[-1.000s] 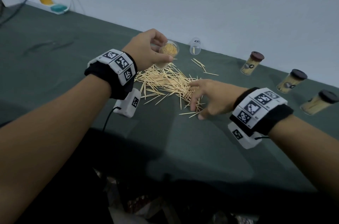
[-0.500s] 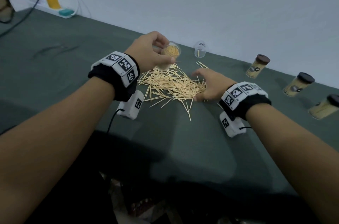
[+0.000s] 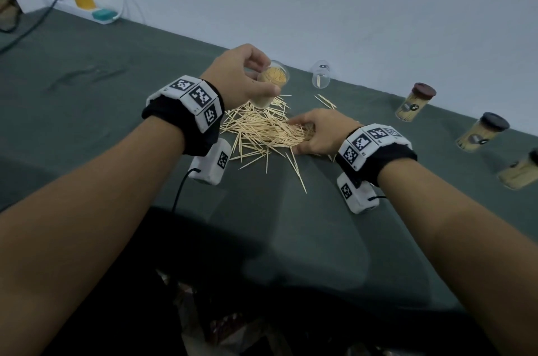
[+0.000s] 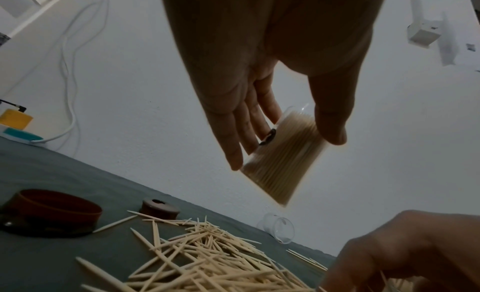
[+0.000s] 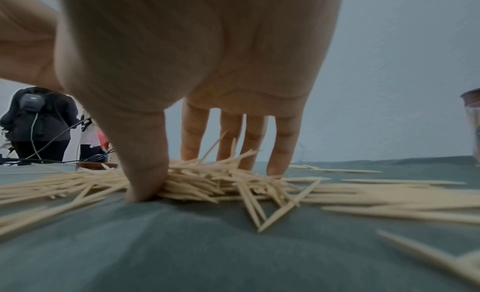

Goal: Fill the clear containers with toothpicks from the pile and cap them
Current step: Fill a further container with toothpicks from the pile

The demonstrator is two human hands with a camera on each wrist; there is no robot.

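My left hand [image 3: 247,76] grips a clear container [image 3: 270,84] packed with toothpicks, tilted in the air above the far edge of the toothpick pile [image 3: 262,128]. In the left wrist view the thumb and fingers clasp the container's [image 4: 280,163] sides. My right hand [image 3: 308,134] is down on the pile's right edge. Its thumb [image 5: 145,183] and fingers pinch a bunch of toothpicks [image 5: 213,177] against the cloth. A second clear container [image 3: 321,76] lies on its side behind the pile, nearly empty. Two brown caps [image 4: 52,212] [image 4: 159,209] sit left of the pile.
Three capped, filled containers [image 3: 414,102] [image 3: 481,131] [image 3: 521,170] stand along the wall at right. A power strip with a yellow plug [image 3: 84,3] lies at the far left. The green cloth table [image 3: 291,239] ends just before me. Another person [image 5: 39,122] stands in the distance.
My right hand has slid from the near right of the pile onto its right edge and closed round a bunch of toothpicks. The left hand keeps holding the container.
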